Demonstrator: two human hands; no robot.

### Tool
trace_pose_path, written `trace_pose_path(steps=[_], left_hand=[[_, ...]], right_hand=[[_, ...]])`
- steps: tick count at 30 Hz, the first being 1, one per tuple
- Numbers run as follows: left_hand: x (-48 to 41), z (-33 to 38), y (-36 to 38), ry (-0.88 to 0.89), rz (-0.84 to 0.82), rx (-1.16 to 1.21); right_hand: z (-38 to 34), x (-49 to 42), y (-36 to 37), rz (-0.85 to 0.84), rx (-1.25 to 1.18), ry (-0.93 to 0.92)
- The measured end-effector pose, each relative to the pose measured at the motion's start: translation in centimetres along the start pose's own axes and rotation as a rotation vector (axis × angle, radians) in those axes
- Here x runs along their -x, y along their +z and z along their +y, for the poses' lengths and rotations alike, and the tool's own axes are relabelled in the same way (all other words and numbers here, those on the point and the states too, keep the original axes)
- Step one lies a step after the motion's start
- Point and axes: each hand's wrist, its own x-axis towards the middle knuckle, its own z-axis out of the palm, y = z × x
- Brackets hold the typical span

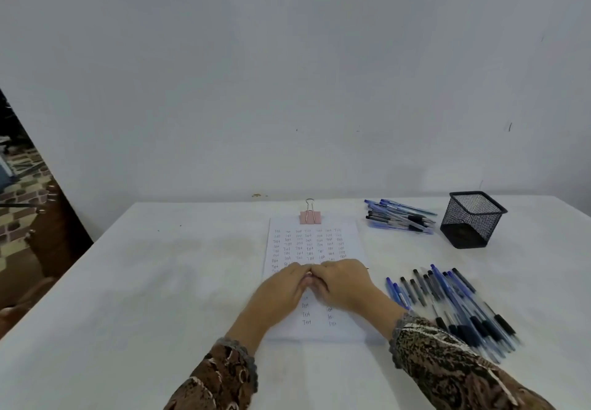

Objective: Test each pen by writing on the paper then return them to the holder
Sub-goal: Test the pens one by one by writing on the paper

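over the paper, left hand meets right hand; fingers curled, on what, unclear.

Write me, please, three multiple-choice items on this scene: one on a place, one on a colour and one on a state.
1. Where does the mesh holder stand?
A) left of the paper
B) right of the paper, towards the far edge of the table
C) on the paper

2. What colour is the binder clip on the paper's top edge?
A) pink
B) green
C) black

3. What state is the mesh holder in?
A) lying on its side
B) upright, with no pens sticking out
C) upright, crammed with pens

Answers:
1 B: it stands beyond the far pile of pens, right of the sheet.
2 A: the clip's body is pink.
3 B: its opening faces up, and the pens lie on the table in the far pile and the near pile of pens.
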Motion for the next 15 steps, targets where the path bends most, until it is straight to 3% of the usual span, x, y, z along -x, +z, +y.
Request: trace_pose_path(steps=[6, 11, 13, 15], left_hand=[[-0.3, -0.1, 0.8, -0.034, -0.024, 0.008], [0.2, -0.1, 0.8, -0.047, 0.11, 0.151], [0.2, -0.1, 0.8, -0.056, 0.15, 0.153], [0.1, -0.2, 0.7, -0.084, 0.162, 0.176]], right_hand=[[1.4, 0.3, 0.0, 0.038, 0.096, 0.038], [3.7, -0.6, -0.8, 0.07, 0.034, -0.022], [4.3, -0.8, -2.0, 0.247, -0.104, 0.108], [3.4, -0.6, -3.5, 0.399, -0.626, 0.398]])
